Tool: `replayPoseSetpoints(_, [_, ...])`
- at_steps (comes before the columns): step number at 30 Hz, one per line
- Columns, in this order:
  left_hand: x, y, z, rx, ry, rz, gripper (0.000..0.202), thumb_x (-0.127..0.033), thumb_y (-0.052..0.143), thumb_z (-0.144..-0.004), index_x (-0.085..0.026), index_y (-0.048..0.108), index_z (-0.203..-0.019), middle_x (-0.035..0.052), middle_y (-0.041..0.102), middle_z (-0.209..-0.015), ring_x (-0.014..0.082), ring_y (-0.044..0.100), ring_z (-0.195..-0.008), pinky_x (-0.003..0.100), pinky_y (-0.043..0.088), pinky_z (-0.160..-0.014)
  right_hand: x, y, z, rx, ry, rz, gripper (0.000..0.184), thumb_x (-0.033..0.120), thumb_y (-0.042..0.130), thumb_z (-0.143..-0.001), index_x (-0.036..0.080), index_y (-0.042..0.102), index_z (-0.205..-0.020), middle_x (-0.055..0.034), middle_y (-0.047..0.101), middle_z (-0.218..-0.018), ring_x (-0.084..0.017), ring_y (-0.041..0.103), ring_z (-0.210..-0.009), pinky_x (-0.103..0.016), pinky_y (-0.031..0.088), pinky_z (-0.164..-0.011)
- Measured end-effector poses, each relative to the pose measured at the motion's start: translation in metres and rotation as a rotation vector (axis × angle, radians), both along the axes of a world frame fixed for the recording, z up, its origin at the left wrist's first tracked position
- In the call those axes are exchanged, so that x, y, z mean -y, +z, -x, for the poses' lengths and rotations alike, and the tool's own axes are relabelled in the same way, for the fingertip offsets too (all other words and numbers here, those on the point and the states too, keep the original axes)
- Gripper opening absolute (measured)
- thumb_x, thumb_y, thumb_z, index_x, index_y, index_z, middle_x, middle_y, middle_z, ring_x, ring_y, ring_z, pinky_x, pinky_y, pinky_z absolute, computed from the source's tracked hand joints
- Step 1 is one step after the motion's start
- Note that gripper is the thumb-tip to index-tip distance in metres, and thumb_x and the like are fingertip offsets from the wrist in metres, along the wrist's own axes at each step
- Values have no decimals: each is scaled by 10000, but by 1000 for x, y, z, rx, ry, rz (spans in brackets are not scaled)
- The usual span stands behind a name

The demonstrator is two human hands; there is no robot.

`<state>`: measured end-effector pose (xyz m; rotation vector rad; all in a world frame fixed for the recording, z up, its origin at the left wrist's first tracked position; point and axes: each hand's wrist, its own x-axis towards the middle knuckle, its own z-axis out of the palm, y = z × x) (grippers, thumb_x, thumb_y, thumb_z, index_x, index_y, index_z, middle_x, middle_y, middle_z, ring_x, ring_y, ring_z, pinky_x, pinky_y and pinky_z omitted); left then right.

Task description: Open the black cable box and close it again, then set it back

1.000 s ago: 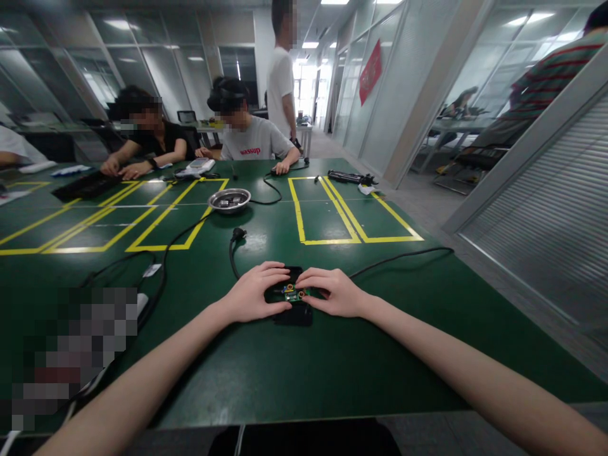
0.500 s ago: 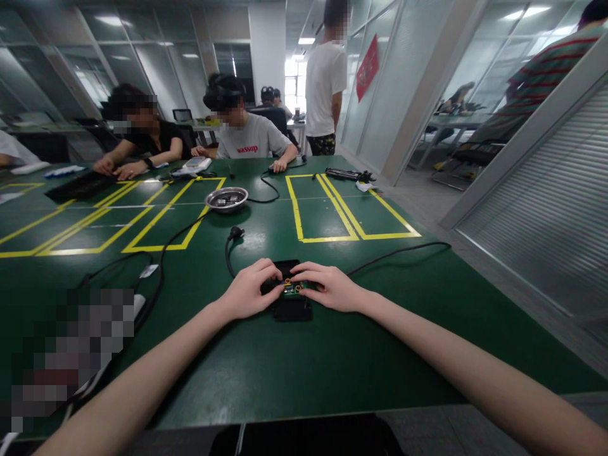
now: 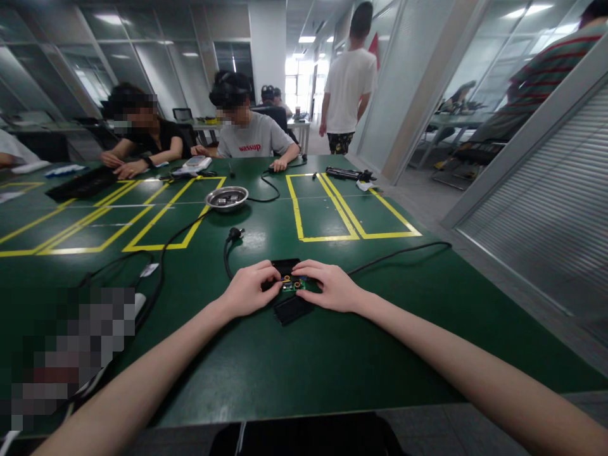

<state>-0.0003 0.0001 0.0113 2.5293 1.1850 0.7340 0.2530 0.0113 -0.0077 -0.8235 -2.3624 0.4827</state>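
Note:
A small green circuit board (image 3: 293, 285) with copper-coloured coils lies between my two hands in the middle of the table. My left hand (image 3: 251, 288) pinches the board's left end, thumb and fingers bent. On the other side, my right hand (image 3: 335, 288) curls its fingers and thumb round the right end. Behind the board is one black plastic casing half (image 3: 284, 266), partly covered by my fingers. The other black casing half (image 3: 293, 310) lies tilted on the table just in front of the board. Black cables run out from beside both hands.
A black plug (image 3: 235, 234) lies beyond my left hand. Further off stands a metal bowl (image 3: 227, 199) with small metal parts. Yellow tape (image 3: 327, 239) marks the green table (image 3: 380, 354). A cable (image 3: 161, 272) runs along the left. Co-workers sit across; another person (image 3: 349, 82) stands behind.
The near casing half has turned askew and shifted slightly toward me. The board has shifted a little between my hands. In the background, the standing person has moved right.

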Motion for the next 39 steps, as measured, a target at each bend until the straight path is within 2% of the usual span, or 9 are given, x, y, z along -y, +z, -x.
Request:
replayPoseSetpoints(14, [-1, -2, 1, -34, 41, -76, 130, -262, 595, -942, -203, 694, -883, 26, 680, -907, 171, 653, -785, 274, 483, -699, 3, 3, 0, 38, -54, -50, 446, 221, 640, -861, 229, 670, -1306, -97, 705, -1292, -240, 734, -1066, -374, 602, -922])
replayPoseSetpoints(19, [-4, -4, 2, -64, 42, -86, 174, -290, 567, -974, -199, 694, -897, 28, 684, -864, 185, 653, -794, 289, 486, -723, 3, 3, -1, 77, -104, -88, 466, 304, 656, -895, 234, 616, -1354, -116, 615, -1390, -202, 729, -917, -338, 595, -796])
replayPoseSetpoints(22, [-6, -3, 4, -65, 55, -56, 208, -317, 543, -993, -201, 696, -914, 28, 692, -861, 182, 648, -759, 285, 478, -700, 0, 3, -3, 82, -157, -122, 390, 349, 624, -944, 224, 617, -1314, -112, 641, -1301, -198, 708, -872, -320, 558, -735])
replayPoseSetpoints(24, [-6, 0, 5, -57, 69, -18, 230, -332, 526, -1000, -204, 698, -917, 27, 711, -880, 174, 647, -738, 278, 467, -682, -6, 3, -7, 81, -209, -128, 277, 338, 564, -985, 220, 643, -1223, -87, 687, -1164, -188, 688, -821, -301, 514, -702])
replayPoseSetpoints(26, [-7, 2, 6, -48, 81, 31, 241, -349, 528, -992, -205, 703, -912, 22, 728, -872, 171, 642, -722, 271, 452, -669, -15, 3, -14, 109, -263, -107, 207, 341, 508, -1017, 208, 667, -1020, -58, 707, -951, -180, 655, -741, -284, 450, -652])
replayPoseSetpoints(28, [-8, 4, 7, -32, 101, 91, 274, -380, 528, -983, -200, 712, -889, 13, 719, -800, 169, 620, -688, 263, 423, -641, -23, 2, -22, 159, -303, -70, 354, 378, 456, -1040, 207, 596, -765, -31, 640, -719, -172, 595, -644, -279, 368, -600])
replayPoseSetpoints(30, [-9, 6, 7, 6, 122, 172, 352, -426, 510, -981, -186, 708, -816, 4, 670, -696, 161, 578, -641, 255, 387, -603, -30, 3, -30, 186, -294, -14, 477, 435, 420, -1048, 215, 466, -627, -4, 527, -580, -153, 513, -559, -280, 297, -569])
replayPoseSetpoints(33, [-11, 8, 9, 117, 108, 342, 391, -454, 523, -940, -167, 675, -722, -8, 604, -628, 149, 536, -610, 248, 380, -584, -36, 4, -37, 150, -211, 86, 516, 515, 448, -1018, 217, 396, -600, 30, 444, -542, -127, 430, -524, -273, 265, -567])
replayPoseSetpoints(39, [-19, 14, 17, 293, 12, 646, 220, -378, 633, -780, -166, 691, -794, -15, 627, -639, 137, 542, -607, 246, 423, -597, -35, 8, -39, 7, -143, 318, 511, 601, 549, -927, 205, 471, -613, 42, 445, -582, -117, 408, -575, -265, 304, -590])
